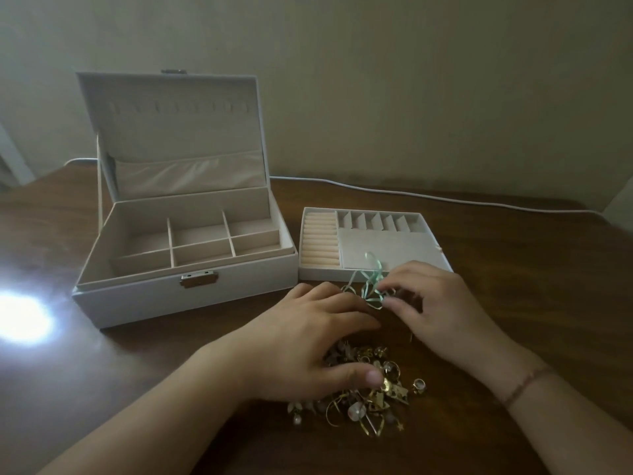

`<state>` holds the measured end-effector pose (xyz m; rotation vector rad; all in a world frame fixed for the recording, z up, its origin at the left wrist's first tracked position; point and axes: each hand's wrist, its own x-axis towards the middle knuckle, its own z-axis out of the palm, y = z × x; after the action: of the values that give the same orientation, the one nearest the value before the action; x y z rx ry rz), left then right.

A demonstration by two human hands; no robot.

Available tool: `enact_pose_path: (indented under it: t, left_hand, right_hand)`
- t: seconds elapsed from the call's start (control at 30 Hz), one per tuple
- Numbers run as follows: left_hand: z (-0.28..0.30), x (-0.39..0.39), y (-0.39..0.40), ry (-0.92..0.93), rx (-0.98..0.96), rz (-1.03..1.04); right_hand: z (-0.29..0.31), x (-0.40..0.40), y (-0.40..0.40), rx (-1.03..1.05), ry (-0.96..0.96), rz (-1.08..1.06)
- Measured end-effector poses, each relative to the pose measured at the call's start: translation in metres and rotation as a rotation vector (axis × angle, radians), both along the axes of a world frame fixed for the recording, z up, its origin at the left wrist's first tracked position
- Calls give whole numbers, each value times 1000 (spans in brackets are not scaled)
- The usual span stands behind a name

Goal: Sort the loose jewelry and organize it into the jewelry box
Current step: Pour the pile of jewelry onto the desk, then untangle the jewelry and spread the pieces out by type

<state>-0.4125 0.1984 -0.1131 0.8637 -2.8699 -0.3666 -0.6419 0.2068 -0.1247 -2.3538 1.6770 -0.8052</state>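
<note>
A heap of loose jewelry [370,389], mostly gold-toned rings, hoops and small charms, is seen on the wooden table [513,269] directly beneath and just nearer than the left hand [308,334]. That hand is laid palm-down over the far part of the heap, with the fingers spread and fairly straight and the thumb resting at the heap's middle; nothing is grasped by it. Just beyond its fingertips, a pale green ribbon [368,286] is looped and tangled, and one end of it appears to be pinched between the thumb and forefinger of the right hand [435,310], though the grip is blurred. A thin red bracelet [527,383] is worn on the right wrist. The removable tray [376,245], with ring rolls and small slots, is placed immediately beyond the right hand. The jewelry box [185,269] is set open beyond and to the left of the left hand, lid upright, its compartments bare.
</note>
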Motion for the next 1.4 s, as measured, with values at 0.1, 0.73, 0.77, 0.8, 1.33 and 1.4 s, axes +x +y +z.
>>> enact_pose_path:
  t: [0.1, 0.73, 0.77, 0.8, 1.33, 1.4]
  left_hand:
    - [1, 4, -1, 40, 77, 13]
    - [21, 49, -26, -74, 180, 276]
    - [20, 48, -26, -86, 184, 264]
    - [19, 47, -25, -92, 183, 253]
    - [36, 52, -8, -233, 325, 181]
    - [34, 49, -7, -256, 353, 180]
  right_hand:
    - [10, -9, 9, -65, 4, -41]
    - [23, 62, 57, 311, 379, 231]
    - [26, 61, 60, 324, 393, 237]
    - [26, 60, 62, 325, 407, 236]
    - [19, 63, 57, 78, 375, 262]
    - [18, 60, 58, 67, 399, 264]
